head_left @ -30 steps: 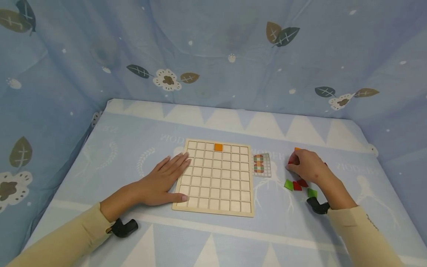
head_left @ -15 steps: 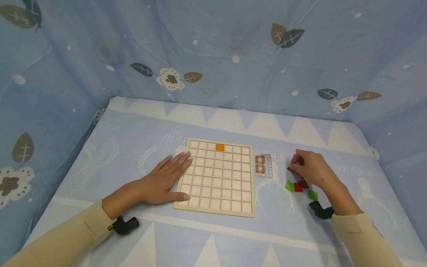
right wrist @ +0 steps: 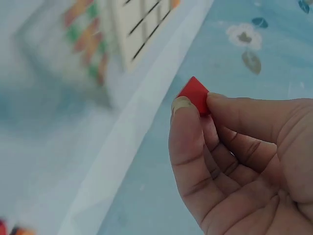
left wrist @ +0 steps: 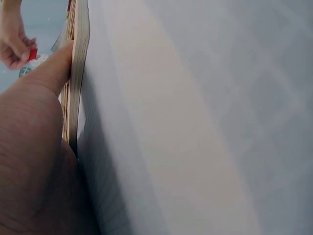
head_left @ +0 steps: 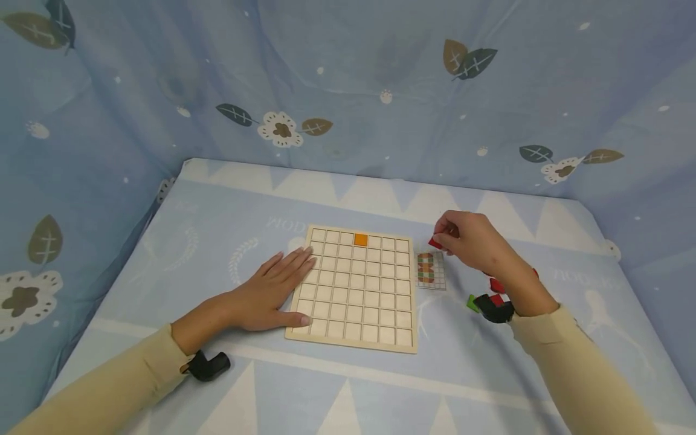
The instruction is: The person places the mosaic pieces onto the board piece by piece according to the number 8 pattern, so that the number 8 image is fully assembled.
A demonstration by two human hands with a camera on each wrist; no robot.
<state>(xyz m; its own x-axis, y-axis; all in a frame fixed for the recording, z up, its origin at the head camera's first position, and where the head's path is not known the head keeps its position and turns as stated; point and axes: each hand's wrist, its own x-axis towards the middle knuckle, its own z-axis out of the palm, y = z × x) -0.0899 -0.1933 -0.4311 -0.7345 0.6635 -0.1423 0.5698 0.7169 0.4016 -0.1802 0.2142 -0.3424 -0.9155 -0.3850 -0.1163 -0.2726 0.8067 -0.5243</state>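
Observation:
My left hand (head_left: 266, 296) lies flat with fingers spread over the left edge of a pale wooden grid board (head_left: 348, 296). Its thumb touches the board's near-left corner area. One orange square tile (head_left: 360, 240) sits in the board's top row. To the right, my right hand (head_left: 475, 241) is raised above the table and pinches a small red tile (right wrist: 195, 93) between thumb and finger, one corner pointing up in the right wrist view. Just below that hand, in the head view, a pattern card (head_left: 439, 275) with an orange and green design lies against the board's right side.
Loose red tiles (head_left: 497, 285) and a green tile (head_left: 472, 302) lie on the table under my right forearm, partly hidden by it and the black wrist mount (head_left: 493, 309). A blue patterned curtain (head_left: 348, 121) rises behind the table.
My right hand has lifted away from the loose tiles and moved left toward the board, carrying the red tile. The left hand stays on the board.

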